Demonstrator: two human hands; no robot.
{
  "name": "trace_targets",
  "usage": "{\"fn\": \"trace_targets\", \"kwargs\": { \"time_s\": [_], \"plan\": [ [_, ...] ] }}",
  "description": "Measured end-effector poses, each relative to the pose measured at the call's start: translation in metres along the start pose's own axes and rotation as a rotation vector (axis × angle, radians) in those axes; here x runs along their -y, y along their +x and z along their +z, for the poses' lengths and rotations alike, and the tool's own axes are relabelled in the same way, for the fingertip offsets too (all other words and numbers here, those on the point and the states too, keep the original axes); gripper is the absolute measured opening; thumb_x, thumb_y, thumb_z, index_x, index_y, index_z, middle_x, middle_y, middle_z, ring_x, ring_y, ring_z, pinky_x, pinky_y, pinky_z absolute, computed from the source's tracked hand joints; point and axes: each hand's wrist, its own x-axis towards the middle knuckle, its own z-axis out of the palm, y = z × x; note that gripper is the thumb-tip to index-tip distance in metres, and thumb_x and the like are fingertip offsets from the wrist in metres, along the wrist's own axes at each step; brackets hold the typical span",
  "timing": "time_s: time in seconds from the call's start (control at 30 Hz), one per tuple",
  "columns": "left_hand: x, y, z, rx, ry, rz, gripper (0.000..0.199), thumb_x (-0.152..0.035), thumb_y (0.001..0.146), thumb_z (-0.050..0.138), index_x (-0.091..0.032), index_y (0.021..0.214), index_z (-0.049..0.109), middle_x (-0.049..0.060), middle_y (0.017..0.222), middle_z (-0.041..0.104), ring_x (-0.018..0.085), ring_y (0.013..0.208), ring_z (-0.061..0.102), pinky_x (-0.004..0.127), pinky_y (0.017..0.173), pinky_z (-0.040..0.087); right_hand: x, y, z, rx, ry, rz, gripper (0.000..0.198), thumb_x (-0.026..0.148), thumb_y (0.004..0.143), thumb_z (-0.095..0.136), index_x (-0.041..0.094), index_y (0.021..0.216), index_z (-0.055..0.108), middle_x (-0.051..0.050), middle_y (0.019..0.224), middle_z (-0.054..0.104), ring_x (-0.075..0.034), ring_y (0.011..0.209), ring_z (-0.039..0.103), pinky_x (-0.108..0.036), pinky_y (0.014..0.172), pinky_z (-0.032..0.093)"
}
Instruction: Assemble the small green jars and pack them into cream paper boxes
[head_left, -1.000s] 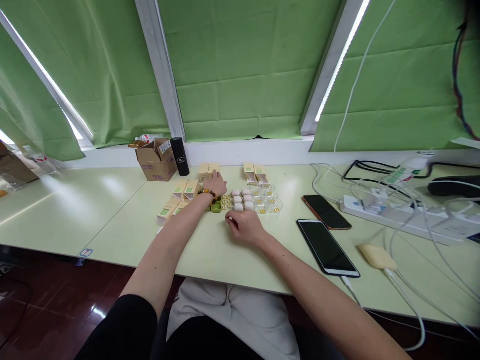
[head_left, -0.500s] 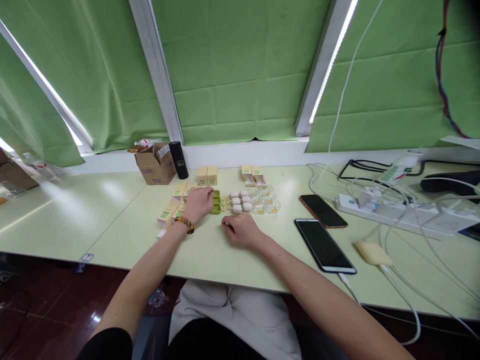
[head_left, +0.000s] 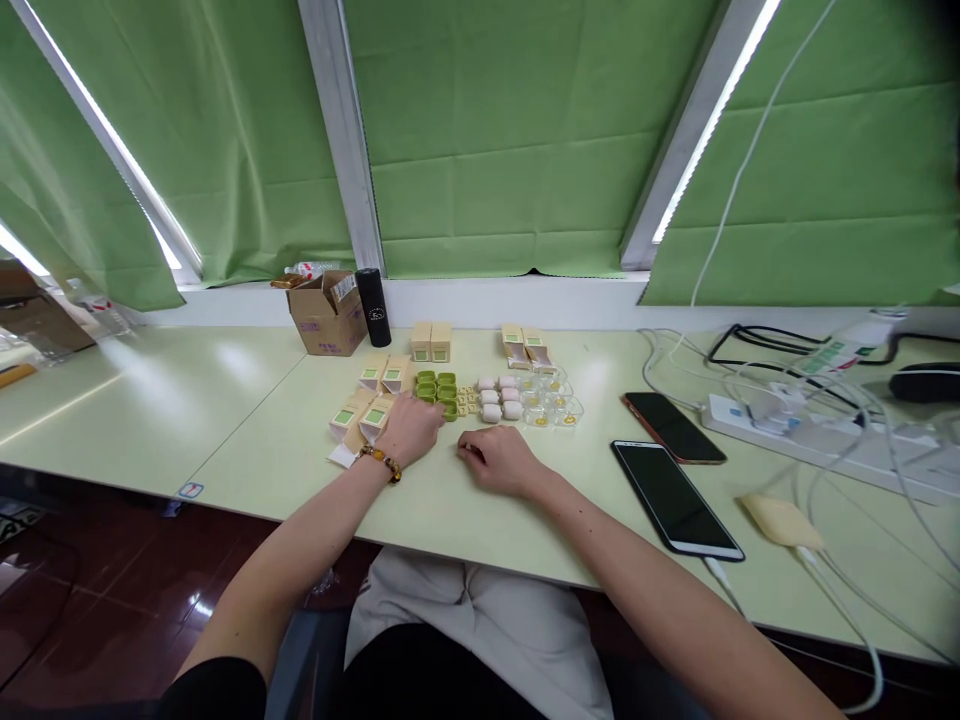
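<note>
My left hand (head_left: 412,430), with a beaded bracelet at the wrist, is at the near edge of a cluster of small green containers (head_left: 447,381). Its fingers are closed and bent down there, covering the lower left of the cluster; what lies under the fingertips is hidden. Curled on the table to the right, my right hand (head_left: 496,460) shows nothing between its fingers. Beyond it are small yellow pieces (head_left: 466,400), several pale pink and white rounded blocks (head_left: 491,411) and clear plastic cups (head_left: 559,402) with yellow marks. Open cream boxes (head_left: 346,418) stand beside my left hand.
More cream boxes (head_left: 431,342) stand behind, and others (head_left: 527,347) farther right. At the back left are a cardboard box (head_left: 328,318) and a black cylinder (head_left: 373,308). Two phones (head_left: 673,427), a power strip (head_left: 795,432) and tangled cables lie on the right.
My left hand has come down toward me along the green containers, uncovering more of them and the boxes behind. My right hand stays curled in place. The view has shifted slightly.
</note>
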Motion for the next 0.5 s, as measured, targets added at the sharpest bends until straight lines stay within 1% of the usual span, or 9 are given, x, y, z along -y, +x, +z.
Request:
{"fn": "trace_targets", "kwargs": {
  "time_s": [0.07,0.13,0.2,0.27,0.33,0.37,0.43,0.5],
  "plan": [
    [0.000,0.002,0.001,0.018,0.013,-0.007,0.035,-0.024,0.103,0.042,-0.021,0.104,0.078,0.018,0.093,0.079,0.035,0.090,0.074,0.055,0.094,0.051,0.000,0.000,-0.001,0.004,0.004,0.002,0.019,0.024,0.099,0.060,0.023,0.100,0.079,-0.003,0.086,0.082,-0.018,0.074,0.069,-0.029,0.064,0.028],
    [-0.001,0.003,0.003,0.020,0.034,0.004,0.037,-0.019,0.102,0.041,-0.021,0.099,0.078,0.018,0.092,0.079,0.034,0.088,0.074,0.054,0.090,0.052,0.001,0.000,-0.002,0.008,0.002,0.008,0.019,0.024,0.100,0.060,0.022,0.099,0.079,-0.003,0.088,0.082,-0.018,0.075,0.070,-0.029,0.064,0.028],
    [-0.002,0.002,0.003,0.001,0.052,0.021,0.037,-0.014,0.101,0.041,-0.020,0.094,0.077,0.018,0.089,0.078,0.033,0.085,0.073,0.051,0.085,0.052,0.001,0.000,-0.003,0.007,-0.005,0.019,0.020,0.024,0.100,0.060,0.022,0.099,0.080,-0.004,0.089,0.083,-0.019,0.076,0.070,-0.030,0.064,0.028],
    [-0.003,-0.001,0.004,-0.044,0.074,0.038,0.035,-0.010,0.098,0.043,-0.019,0.091,0.076,0.017,0.085,0.077,0.031,0.081,0.072,0.048,0.080,0.052,0.000,0.000,-0.003,-0.006,-0.015,0.038,0.022,0.023,0.100,0.059,0.022,0.101,0.080,-0.004,0.091,0.083,-0.019,0.077,0.070,-0.030,0.064,0.028],
    [-0.005,-0.005,0.004,-0.130,0.103,0.068,0.031,-0.006,0.095,0.046,-0.018,0.089,0.074,0.015,0.080,0.075,0.029,0.077,0.071,0.044,0.076,0.050,-0.001,0.001,-0.004,-0.019,-0.026,0.060,0.023,0.023,0.100,0.057,0.022,0.103,0.080,-0.005,0.092,0.084,-0.020,0.077,0.070,-0.031,0.064,0.029],
    [-0.006,-0.007,0.005,-0.193,0.119,0.090,0.030,-0.004,0.094,0.048,-0.017,0.087,0.074,0.014,0.077,0.073,0.028,0.076,0.070,0.042,0.073,0.049,-0.001,0.001,-0.005,-0.024,-0.033,0.074,0.024,0.023,0.100,0.057,0.022,0.104,0.080,-0.005,0.092,0.084,-0.020,0.077,0.070,-0.031,0.064,0.030],
    [-0.008,-0.010,0.006,-0.355,0.146,0.153,0.027,-0.003,0.093,0.050,-0.016,0.085,0.072,0.011,0.070,0.069,0.024,0.072,0.068,0.038,0.068,0.045,-0.003,0.002,-0.005,-0.034,-0.045,0.102,0.025,0.024,0.100,0.056,0.022,0.105,0.081,-0.007,0.093,0.083,-0.021,0.077,0.071,-0.032,0.064,0.031],
    [-0.009,-0.012,0.007,-0.530,0.151,0.232,0.027,-0.004,0.097,0.051,-0.017,0.085,0.072,0.007,0.064,0.065,0.021,0.065,0.064,0.035,0.063,0.040,-0.004,0.003,-0.004,-0.053,-0.050,0.126,0.026,0.025,0.101,0.056,0.021,0.105,0.081,-0.008,0.093,0.083,-0.022,0.077,0.071,-0.032,0.064,0.033]
  ]
}}
